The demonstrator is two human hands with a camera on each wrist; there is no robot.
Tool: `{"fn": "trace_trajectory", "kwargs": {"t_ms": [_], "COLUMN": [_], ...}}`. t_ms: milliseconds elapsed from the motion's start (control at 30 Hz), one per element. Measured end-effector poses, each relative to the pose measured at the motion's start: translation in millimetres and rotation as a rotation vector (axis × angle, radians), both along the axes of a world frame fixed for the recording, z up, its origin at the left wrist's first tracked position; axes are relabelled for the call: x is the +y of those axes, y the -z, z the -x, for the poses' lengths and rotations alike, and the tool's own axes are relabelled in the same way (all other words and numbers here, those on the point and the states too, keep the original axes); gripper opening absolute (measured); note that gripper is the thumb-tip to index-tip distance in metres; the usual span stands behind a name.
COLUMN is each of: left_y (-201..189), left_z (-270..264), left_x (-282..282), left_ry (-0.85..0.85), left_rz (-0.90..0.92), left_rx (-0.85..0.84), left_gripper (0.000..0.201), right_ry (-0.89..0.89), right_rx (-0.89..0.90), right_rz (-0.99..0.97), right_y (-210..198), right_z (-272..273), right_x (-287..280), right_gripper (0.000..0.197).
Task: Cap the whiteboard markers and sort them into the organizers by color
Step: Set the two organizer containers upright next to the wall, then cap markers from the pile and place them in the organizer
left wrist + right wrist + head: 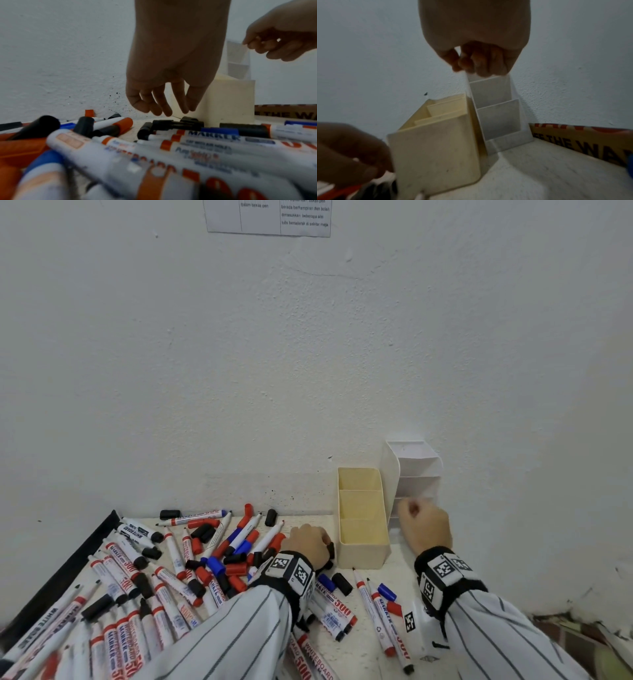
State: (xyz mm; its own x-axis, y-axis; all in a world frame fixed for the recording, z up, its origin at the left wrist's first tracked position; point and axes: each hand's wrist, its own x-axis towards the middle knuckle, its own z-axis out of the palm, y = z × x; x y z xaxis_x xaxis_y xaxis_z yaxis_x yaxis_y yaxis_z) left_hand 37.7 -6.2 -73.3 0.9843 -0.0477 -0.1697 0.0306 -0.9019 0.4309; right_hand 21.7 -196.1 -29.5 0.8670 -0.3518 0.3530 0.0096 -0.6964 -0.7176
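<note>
A heap of whiteboard markers [154,577] lies on the table's left half, many uncapped, among loose black, red and blue caps. My left hand [308,544] hangs over several black caps [176,125] beside the cream organizer [363,554]. Its fingers [163,108] point down, relaxed, and hold nothing. My right hand [423,525] is in front of the white tiered organizer [414,463] with its fingers [476,63] curled in; I see nothing in them. Both organizers [436,155] [498,117] look empty.
A black tray edge [68,566] borders the heap on the left. More markers and caps [376,604] lie between my forearms. A printed cardboard box [582,140] stands right of the white organizer. The wall is right behind both organizers.
</note>
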Motion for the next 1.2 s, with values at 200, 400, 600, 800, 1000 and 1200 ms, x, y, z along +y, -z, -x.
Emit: {"fn": "trace_trajectory", "kwargs": {"t_ms": [200,400,600,800,1000,1200], "left_y": [11.0,16.7,14.3,11.0,9.5,9.1], "left_z": [4.7,4.9,1.3,1.7,-2.3,-1.8], "left_x": [6.8,5.2,2.3,-6.9,-8.5,-3.5], "left_ry": [0.118,0.201,0.297,0.173,0.085,0.018], "left_rz": [-0.204,-0.298,-0.387,-0.267,-0.197,-0.099], "left_rx": [-0.011,-0.101,-0.099,-0.073,-0.019,-0.037], "left_gripper": [0.029,0.038,0.04,0.027,0.033,0.029], "right_ry": [-0.341,-0.331,-0.351,-0.41,-0.387,-0.401], "right_rx": [0.656,0.818,0.773,0.742,0.721,0.691], "right_rz": [0.283,0.452,0.417,0.438,0.393,0.383], "right_y": [16.9,33.0,40.5,43.9,45.7,43.1], "right_z": [18.8,26.2,24.0,26.2,23.7,25.9], "right_x": [18.3,30.3,39.5,50.9,46.2,38.9], "right_gripper": [0.021,0.032,0.029,0.02,0.025,0.028]}}
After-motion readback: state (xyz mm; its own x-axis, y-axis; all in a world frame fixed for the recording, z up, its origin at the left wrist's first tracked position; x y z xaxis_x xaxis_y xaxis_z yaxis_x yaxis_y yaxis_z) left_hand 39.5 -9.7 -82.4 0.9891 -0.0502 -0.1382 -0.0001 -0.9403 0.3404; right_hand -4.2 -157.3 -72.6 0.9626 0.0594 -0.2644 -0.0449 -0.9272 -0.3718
